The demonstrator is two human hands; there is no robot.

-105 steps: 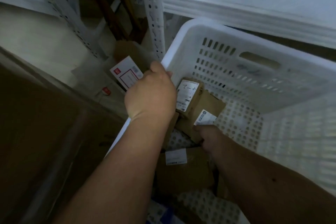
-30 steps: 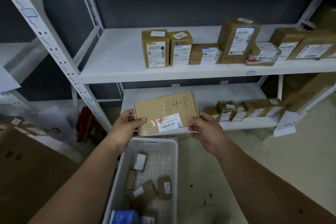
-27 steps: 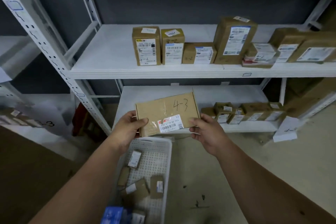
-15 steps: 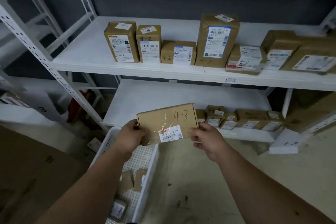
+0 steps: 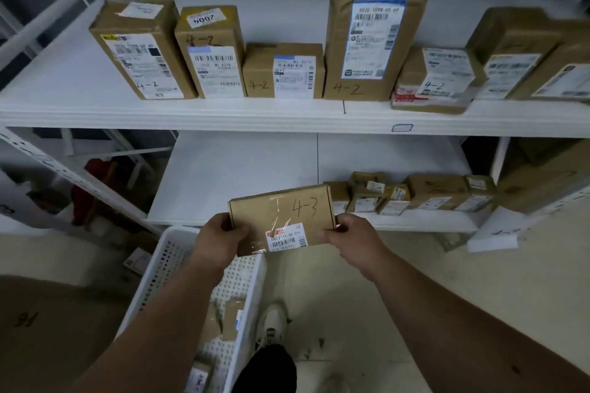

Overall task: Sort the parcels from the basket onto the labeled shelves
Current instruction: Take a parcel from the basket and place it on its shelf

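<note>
In the head view the left hand and right hand grasp the parcel marked 4-3 by its ends, carrying it; next, likely setting it on the lower shelf just beyond the fingertips.

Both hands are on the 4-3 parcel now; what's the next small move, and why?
Probably lower it forward onto the bare left part of the lower shelf: the parcel reads 4-3, while upper shelf boxes read 4-2. Left hand and right hand grip its ends.
</note>
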